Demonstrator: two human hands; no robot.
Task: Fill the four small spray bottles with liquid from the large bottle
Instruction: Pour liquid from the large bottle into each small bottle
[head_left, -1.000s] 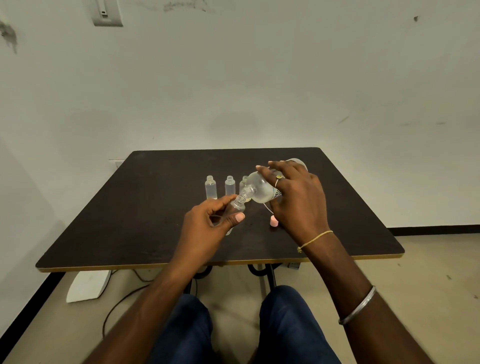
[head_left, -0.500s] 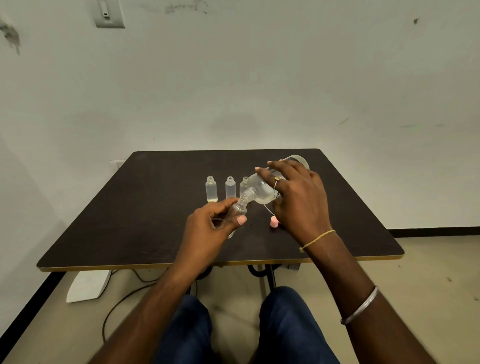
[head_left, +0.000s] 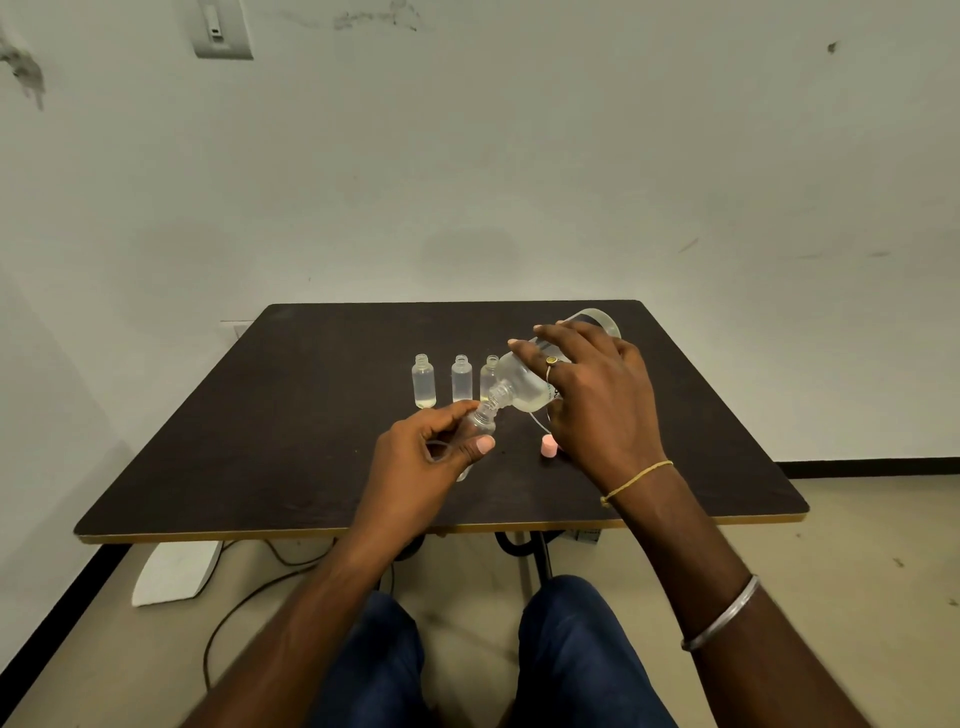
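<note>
Right hand (head_left: 597, 400) grips the large bottle (head_left: 524, 382), fingers wrapped over its top side, thumb below. The bottle is tipped mouth-down to the left, base raised toward the far right. Its neck meets the open mouth of a small spray bottle (head_left: 480, 426), which the left hand (head_left: 431, 457) pinches between thumb and fingers, tilted, above the table (head_left: 260, 441). Clear liquid sits in the lower part of the large bottle; whether a stream is flowing cannot be told.

Three more small bottles stand upright and uncapped in a row behind the hands: left one (head_left: 423, 381) with some yellowish liquid at its bottom, middle one (head_left: 461, 378), right one (head_left: 489, 375) partly hidden by the large bottle. A pink cap (head_left: 548, 446) lies on the table just beside the right hand's thumb. The right hand wears a ring (head_left: 551, 360), a yellow thread (head_left: 636, 480) at the wrist and a silver bangle (head_left: 719, 616) up the forearm.
</note>
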